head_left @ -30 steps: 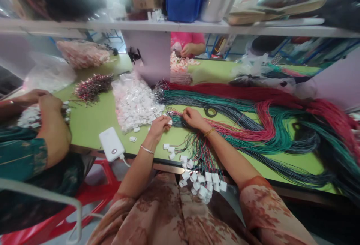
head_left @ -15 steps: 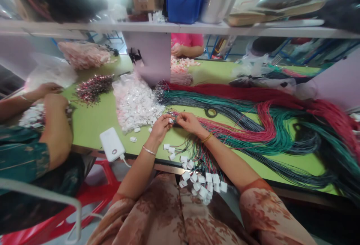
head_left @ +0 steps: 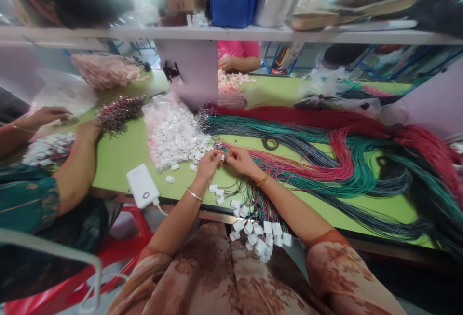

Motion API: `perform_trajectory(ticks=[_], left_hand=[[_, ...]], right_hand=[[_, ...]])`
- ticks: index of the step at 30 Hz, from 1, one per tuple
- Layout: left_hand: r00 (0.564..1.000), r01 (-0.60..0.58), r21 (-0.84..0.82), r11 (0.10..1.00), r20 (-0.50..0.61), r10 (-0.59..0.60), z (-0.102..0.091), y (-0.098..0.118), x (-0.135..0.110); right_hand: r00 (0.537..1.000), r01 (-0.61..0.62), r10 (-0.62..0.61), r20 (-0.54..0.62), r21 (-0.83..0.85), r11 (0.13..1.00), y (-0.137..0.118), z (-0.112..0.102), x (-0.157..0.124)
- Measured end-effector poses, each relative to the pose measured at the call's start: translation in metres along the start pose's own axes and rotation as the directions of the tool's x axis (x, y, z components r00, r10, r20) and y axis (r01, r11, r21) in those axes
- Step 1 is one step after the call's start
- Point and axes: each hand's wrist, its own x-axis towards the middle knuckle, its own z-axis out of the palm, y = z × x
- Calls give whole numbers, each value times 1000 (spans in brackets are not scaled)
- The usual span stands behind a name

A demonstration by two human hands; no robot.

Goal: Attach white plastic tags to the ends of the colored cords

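My left hand (head_left: 209, 165) is closed in a pinch on a small white plastic connector (head_left: 222, 157), just above the green table. My right hand (head_left: 240, 161) meets it from the right, fingertips pinched on a thin wire end at the connector; the wire is mostly hidden by the fingers. Below my hands, a bunch of wired white connectors (head_left: 267, 235) hangs over the table edge by my lap. Red, green and dark wires (head_left: 311, 163) lie stretched out to the right. A clear bag of white connectors (head_left: 171, 136) lies left of my hands, with a few loose ones beside it.
A white power bank (head_left: 142, 186) with a cable sits near the front edge. A roll of black tape (head_left: 270, 144) lies among the wires. A co-worker's arm (head_left: 77, 165) is at left, another person sits opposite. A shelf (head_left: 231, 35) with a blue bin (head_left: 235, 1) crosses above.
My hands have come closer together, the left moving slightly right, and the connector now sits between both sets of fingertips. The co-worker's near hand at left has reached farther toward the terminal pile.
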Motion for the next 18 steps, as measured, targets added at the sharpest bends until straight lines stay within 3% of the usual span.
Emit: perform_trajectory(ticks=[3, 8, 12, 15, 18], left_hand=[[999, 43, -25, 999, -19, -43, -1, -2, 1], [999, 46, 28, 999, -15, -46, -2, -5, 1], [996, 70, -5, 998, -59, -70, -4, -5, 4], [993, 90, -39, 995, -68, -93, -5, -1, 5], [994, 100, -44, 994, -48, -102, -6, 3, 3]], right_hand=[[997, 71, -70, 32, -35, 997, 3, 0, -3], [996, 87, -83, 32, -153, 984, 9, 2, -5], [992, 115, -103, 70, -195, 974, 7, -10, 21], [996, 5, -41, -84, -390, 921, 7, -16, 57], [991, -135, 117, -67, -548, 825, 11, -8, 88]])
